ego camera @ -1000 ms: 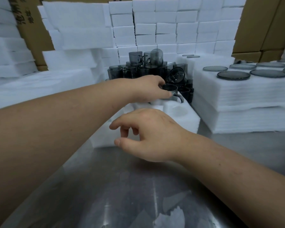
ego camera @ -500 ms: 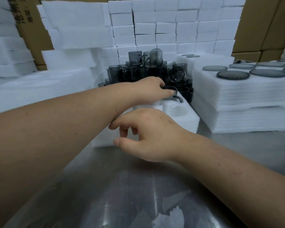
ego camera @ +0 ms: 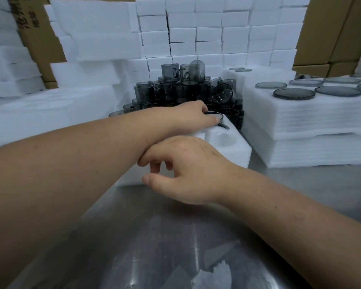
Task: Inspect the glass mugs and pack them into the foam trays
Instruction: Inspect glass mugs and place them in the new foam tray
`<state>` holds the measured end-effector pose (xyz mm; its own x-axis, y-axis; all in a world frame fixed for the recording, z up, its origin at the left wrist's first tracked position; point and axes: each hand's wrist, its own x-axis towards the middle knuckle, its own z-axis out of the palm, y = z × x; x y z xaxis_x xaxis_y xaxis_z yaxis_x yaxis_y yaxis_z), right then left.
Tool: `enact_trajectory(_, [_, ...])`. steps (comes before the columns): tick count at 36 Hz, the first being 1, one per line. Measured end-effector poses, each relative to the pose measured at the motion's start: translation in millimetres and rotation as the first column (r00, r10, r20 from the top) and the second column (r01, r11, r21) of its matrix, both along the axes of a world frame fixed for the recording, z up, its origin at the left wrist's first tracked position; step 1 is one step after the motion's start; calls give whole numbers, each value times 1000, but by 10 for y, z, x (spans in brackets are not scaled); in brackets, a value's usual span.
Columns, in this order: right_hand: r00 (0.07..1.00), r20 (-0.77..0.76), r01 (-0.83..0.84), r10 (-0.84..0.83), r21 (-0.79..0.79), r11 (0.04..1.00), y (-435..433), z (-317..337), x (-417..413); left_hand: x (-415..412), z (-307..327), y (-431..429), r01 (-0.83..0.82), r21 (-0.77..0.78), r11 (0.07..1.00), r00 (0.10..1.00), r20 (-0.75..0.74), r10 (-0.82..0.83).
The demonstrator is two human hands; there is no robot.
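**Left hand on mug at the tray's far corner**

I see the left hand (ego camera: 193,118) stretched toward 1 o'clock. Its fingers curl over the rim of a smoky glass mug (ego camera: 214,113) and grip it. The mug sits low in the far right pocket of the foam tray (ego camera: 231,155), with its handle pointing to about 4 o'clock.

Just nearer me, a round pocket (ego camera: 225,140) shows bare foam. The right hand (ego camera: 188,170) hangs over the tray's near side just beside the left wrist, fingers loosely curled and holding nothing. I cannot tell whether it touches the foam.

The mug pile (ego camera: 181,88) stands at 12 o'clock behind the tray. The foam sheet stack (ego camera: 300,126) at 2 o'clock carries dark glass discs (ego camera: 293,94). The steel table (ego camera: 154,236) lies at 6 o'clock, with foam scraps (ego camera: 214,274) on it.
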<state>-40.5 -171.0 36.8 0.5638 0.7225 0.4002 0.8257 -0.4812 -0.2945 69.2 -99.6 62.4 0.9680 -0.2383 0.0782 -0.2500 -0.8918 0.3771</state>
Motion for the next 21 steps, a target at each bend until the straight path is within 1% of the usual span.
enact_trajectory(8, [1000,-12,1,-1,23,1000,3,-6,-2,18,-7,-32,-12,81,997,999,-45,16])
enact_trajectory(11, [1000,-10,-4,4,25,1000,3,-3,-2,30,-29,-37,-12,69,998,998,-60,16])
enact_trajectory(15, [1000,3,-2,2,32,999,0,3,-6,47,-42,-49,-38,-34,999,999,-37,36])
enact_trajectory(18, [1000,-1,-5,5,39,999,-3,6,-10,64,-66,-42,-35,-7,999,999,9,35])
enact_trajectory(21, [1000,-8,-8,9,54,998,-6,4,-12,84,-86,-32,-25,12,1000,1000,10,25])
